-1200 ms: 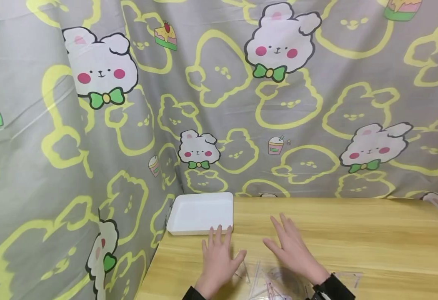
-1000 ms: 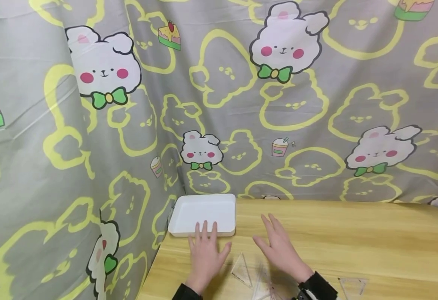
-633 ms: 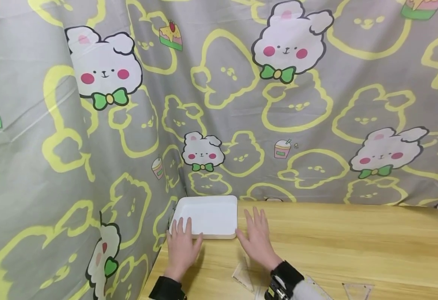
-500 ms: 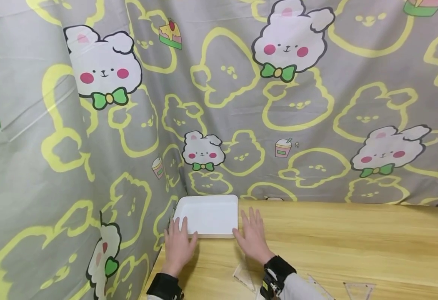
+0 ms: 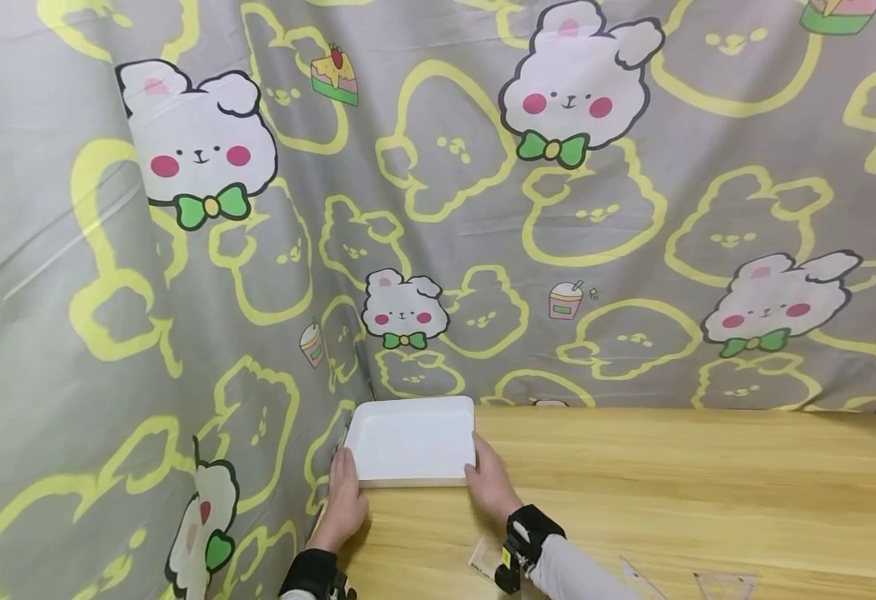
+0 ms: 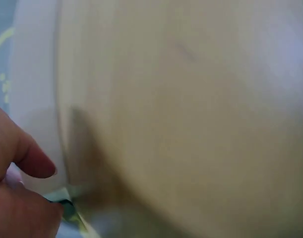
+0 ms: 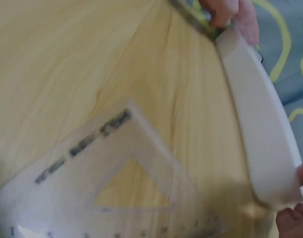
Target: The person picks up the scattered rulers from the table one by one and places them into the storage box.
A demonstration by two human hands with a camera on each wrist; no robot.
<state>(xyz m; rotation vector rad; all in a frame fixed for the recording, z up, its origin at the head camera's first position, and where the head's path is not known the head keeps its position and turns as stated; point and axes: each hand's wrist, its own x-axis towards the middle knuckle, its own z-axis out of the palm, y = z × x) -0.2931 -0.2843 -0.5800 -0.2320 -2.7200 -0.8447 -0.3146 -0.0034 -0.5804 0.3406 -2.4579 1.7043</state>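
Note:
A shallow white tray (image 5: 415,442) stands at the back left of the table, beside the hanging cloth. My left hand (image 5: 343,500) grips its left side near the front corner. On the opposite side, my right hand (image 5: 492,479) holds the right wall, thumb over the rim. Seen from the right wrist, the tray's long wall (image 7: 260,119) runs between both hands, fingers curled at its ends. The left wrist view is blurred, with the thumb (image 6: 39,163) over the tray. A clear set square (image 7: 77,163) lies on the table below my right wrist.
More clear drawing pieces lie at the front right, among them a triangle (image 5: 724,583) and a thin straight-edged piece (image 5: 640,577). Grey patterned cloth (image 5: 257,275) hangs close along the table's left and back edges. The wooden table (image 5: 670,475) stretches to the right.
Both hands have moved left and forward from above the set squares to the tray. Their spread fingers have closed round its two sides, and the tray now appears slightly shifted and tilted.

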